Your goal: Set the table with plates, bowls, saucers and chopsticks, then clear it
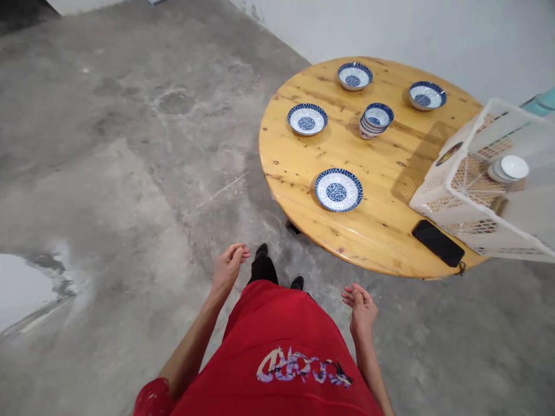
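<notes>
**Both grips empty, held just short of the desk**

My left grip (229, 267) and right grip (361, 309) hang over the concrete floor (108, 202), half-open with the fingers loosely curled, pinching nothing. Closest to them, a blue-and-white plate (338, 189) lies on the round wooden desk (295, 173). Farther across stand three more blue-and-white dishes (307, 119) and a stack of bowls (376, 118). A white plastic basket (422, 196) sits at the desk's right edge, holding small white dishes (508, 169), and a black phone (437, 242) lies just beside it.
</notes>
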A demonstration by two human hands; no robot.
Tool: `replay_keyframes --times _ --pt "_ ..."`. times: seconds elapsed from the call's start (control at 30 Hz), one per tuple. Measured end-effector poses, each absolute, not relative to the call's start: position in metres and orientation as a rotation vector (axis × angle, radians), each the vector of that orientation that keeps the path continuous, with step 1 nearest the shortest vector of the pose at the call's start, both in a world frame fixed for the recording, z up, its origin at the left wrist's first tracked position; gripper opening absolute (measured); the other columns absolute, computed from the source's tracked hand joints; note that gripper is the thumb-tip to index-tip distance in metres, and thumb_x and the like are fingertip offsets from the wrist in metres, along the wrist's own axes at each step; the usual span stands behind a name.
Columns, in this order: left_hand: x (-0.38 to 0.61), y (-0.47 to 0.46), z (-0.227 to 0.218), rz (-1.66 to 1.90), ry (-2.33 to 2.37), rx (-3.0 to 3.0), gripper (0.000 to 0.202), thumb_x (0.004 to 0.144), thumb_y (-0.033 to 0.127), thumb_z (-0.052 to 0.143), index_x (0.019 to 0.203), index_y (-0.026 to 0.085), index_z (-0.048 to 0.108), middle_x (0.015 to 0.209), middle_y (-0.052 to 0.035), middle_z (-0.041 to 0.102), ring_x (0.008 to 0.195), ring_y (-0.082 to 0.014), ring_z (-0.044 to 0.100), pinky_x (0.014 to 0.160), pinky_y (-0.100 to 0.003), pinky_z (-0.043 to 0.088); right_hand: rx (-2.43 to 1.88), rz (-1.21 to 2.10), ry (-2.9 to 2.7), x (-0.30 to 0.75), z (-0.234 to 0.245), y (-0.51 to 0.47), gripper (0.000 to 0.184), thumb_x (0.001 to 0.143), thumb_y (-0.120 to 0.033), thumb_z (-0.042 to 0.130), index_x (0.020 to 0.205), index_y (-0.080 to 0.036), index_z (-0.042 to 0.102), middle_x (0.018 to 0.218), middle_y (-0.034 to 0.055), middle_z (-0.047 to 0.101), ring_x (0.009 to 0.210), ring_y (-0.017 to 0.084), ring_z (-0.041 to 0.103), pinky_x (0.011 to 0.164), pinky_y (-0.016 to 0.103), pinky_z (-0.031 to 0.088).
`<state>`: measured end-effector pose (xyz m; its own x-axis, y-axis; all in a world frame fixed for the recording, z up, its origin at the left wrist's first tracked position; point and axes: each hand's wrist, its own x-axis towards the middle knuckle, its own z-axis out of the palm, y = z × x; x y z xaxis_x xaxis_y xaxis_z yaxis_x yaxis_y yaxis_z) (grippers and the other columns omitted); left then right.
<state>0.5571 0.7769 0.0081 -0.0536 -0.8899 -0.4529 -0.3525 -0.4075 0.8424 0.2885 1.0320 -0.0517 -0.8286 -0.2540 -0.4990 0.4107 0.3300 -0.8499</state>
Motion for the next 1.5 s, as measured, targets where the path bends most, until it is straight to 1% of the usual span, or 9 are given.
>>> replay_keyframes --times 0.17,0.4,0.57,0.8,0.9,1.0,1.17,1.37,1.5 --pt "0.612 0.735 0.0 -1.444 -1.376 1.776 0.049 0.077 0.058 0.059 0.101 0.016 0.065 0.095 -0.0099 0.074 0.088 -0.0235 0.072 0.082 -0.036 0.056 0.09 -1.519 2.076 0.31 -0.052 0.976 0.04 0.067 -0.047 0.072 0.094 -0.016 0.068 0.076 0.0032 0.073 0.059 0.017 0.068 0.053 0.026 0.051" --pt "0.716 0.618 0.0 -1.315 -1.413 1.847 0.043 0.08 0.052 0.057 0.103 0.016 0.065 0.096 -0.0095 0.074 0.089 -0.0237 0.073 0.081 -0.035 0.057 -0.009 -1.555 1.957 0.394 -0.037 0.82 0.042 0.072 -0.047 0.072 0.098 -0.015 0.067 0.08 0.0047 0.074 0.06 0.015 0.067 0.055 0.025 0.05" --pt "0.729 0.529 0.0 -1.339 -1.55 1.781 0.044 0.083 0.052 0.054 0.107 0.016 0.065 0.099 -0.0105 0.074 0.093 -0.0237 0.072 0.084 -0.035 0.056 -0.096 -1.527 1.894 0.454 -0.029 0.747 0.045 0.075 -0.053 0.069 0.098 -0.014 0.067 0.081 0.0061 0.073 0.061 0.015 0.067 0.055 0.026 0.051" --pt "0.65 0.449 0.003 -1.449 -1.884 1.429 0.04 0.087 0.048 0.051 0.109 0.019 0.067 0.108 -0.011 0.074 0.101 -0.0244 0.07 0.091 -0.037 0.054 0.085 -1.606 2.009 0.462 -0.024 0.717 0.047 0.072 -0.056 0.07 0.095 -0.015 0.067 0.08 0.0068 0.073 0.06 0.016 0.066 0.055 0.027 0.05" --pt "0.616 0.426 0.002 -1.543 -1.965 1.317 0.043 0.087 0.051 0.051 0.111 0.018 0.067 0.111 -0.0124 0.073 0.1 -0.0257 0.071 0.09 -0.038 0.054 0.175 -1.665 2.02 0.45 -0.021 0.688 0.048 0.068 -0.056 0.07 0.092 -0.015 0.067 0.075 0.0065 0.072 0.056 0.016 0.065 0.052 0.026 0.049" --pt "0.592 0.396 -0.007 -1.618 -2.013 1.261 0.047 0.086 0.055 0.052 0.112 0.018 0.066 0.111 -0.013 0.073 0.099 -0.0265 0.071 0.089 -0.038 0.055 0.174 -1.719 1.98 0.434 -0.022 0.643 0.044 0.069 -0.052 0.066 0.091 -0.014 0.067 0.073 0.0056 0.072 0.054 0.015 0.064 0.051 0.025 0.047" --pt "0.554 0.334 -0.012 -1.584 -2.128 1.312 0.052 0.083 0.059 0.054 0.111 0.018 0.065 0.106 -0.0123 0.074 0.098 -0.0268 0.072 0.09 -0.039 0.056 0.148 -1.772 1.86 0.407 -0.029 0.563 0.037 0.07 -0.048 0.059 0.086 -0.016 0.065 0.071 0.0036 0.07 0.052 0.013 0.062 0.049 0.024 0.044" --pt "0.471 0.261 0.013 -1.534 -2.368 1.14 0.054 0.08 0.067 0.055 0.102 0.019 0.066 0.095 -0.01 0.075 0.09 -0.0274 0.074 0.085 -0.041 0.058 0.251 -1.871 1.825 0.363 -0.036 0.502 0.036 0.072 -0.05 0.057 0.089 -0.018 0.064 0.073 0.0029 0.069 0.055 0.015 0.063 0.049 0.026 0.045" --pt "0.404 0.234 0.024 -1.541 -2.453 0.987 0.049 0.083 0.062 0.052 0.101 0.018 0.066 0.093 -0.0101 0.075 0.089 -0.0259 0.073 0.083 -0.039 0.058 0.237 -1.899 1.9 0.319 -0.03 0.486 0.033 0.075 -0.05 0.056 0.085 -0.019 0.063 0.071 0.0028 0.068 0.056 0.016 0.063 0.053 0.028 0.047"
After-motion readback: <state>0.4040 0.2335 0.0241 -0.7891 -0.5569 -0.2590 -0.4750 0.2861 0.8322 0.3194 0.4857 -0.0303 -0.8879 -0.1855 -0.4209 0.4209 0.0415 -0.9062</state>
